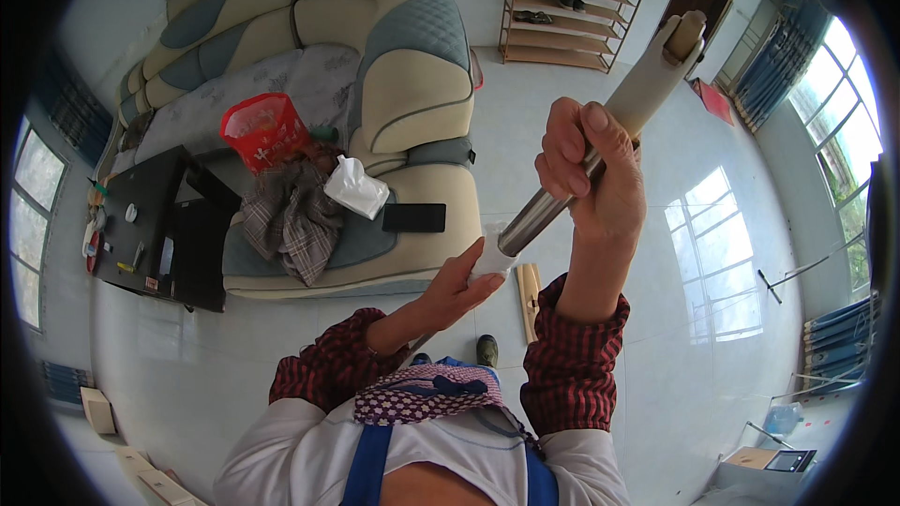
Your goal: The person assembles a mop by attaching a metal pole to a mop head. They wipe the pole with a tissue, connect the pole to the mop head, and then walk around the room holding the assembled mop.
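1. The right hand (605, 169) is clenched around the pole (544, 218), with the thumb laid along its upper side.
2. The pole slants up and to the right between the two hands: shiny metal below the right hand, a pale sleeve (645, 86) above it, and a cream tip (690, 35) at the far end.
3. The left hand (439, 302), lower and to the left, grasps a white piece (493, 251) at the metal's lower end; whether this is cloth or part of the pole is hard to tell.
4. Just right of the left hand, a wooden piece (528, 302) lies on the floor (581, 384).
5. Beyond the left hand, a black phone (414, 217), a white packet (357, 189) and a checked cloth (295, 215) rest on the sofa (450, 258).
6. Farther left of that hand stands a black table (150, 201).
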A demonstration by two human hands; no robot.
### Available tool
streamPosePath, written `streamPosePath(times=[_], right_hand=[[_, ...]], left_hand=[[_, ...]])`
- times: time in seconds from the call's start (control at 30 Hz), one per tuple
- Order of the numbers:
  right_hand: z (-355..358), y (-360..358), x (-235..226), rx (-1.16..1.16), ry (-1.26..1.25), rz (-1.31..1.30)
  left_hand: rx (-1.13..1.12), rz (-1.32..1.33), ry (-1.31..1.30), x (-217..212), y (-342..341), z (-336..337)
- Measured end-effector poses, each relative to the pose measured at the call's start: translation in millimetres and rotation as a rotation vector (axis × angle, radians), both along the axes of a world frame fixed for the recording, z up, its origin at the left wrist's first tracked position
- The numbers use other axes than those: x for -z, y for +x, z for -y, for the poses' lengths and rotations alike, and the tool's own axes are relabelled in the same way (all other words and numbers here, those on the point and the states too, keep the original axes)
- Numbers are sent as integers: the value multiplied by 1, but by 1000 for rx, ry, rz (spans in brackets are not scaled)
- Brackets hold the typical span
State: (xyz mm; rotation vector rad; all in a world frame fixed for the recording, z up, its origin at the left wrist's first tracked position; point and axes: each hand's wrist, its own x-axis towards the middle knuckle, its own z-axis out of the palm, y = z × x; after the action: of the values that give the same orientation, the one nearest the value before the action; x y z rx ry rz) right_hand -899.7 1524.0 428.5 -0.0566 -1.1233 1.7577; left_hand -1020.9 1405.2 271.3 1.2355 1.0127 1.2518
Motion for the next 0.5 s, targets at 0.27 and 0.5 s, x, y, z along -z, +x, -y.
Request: streamPosePath(times=[0.27, 0.5], right_hand=[[8, 12, 47, 150, -13, 242], [18, 22, 99, 358, -36, 317]], left_hand=[[13, -268, 262, 73, 16, -46], [139, -17, -59, 115, 38, -71]])
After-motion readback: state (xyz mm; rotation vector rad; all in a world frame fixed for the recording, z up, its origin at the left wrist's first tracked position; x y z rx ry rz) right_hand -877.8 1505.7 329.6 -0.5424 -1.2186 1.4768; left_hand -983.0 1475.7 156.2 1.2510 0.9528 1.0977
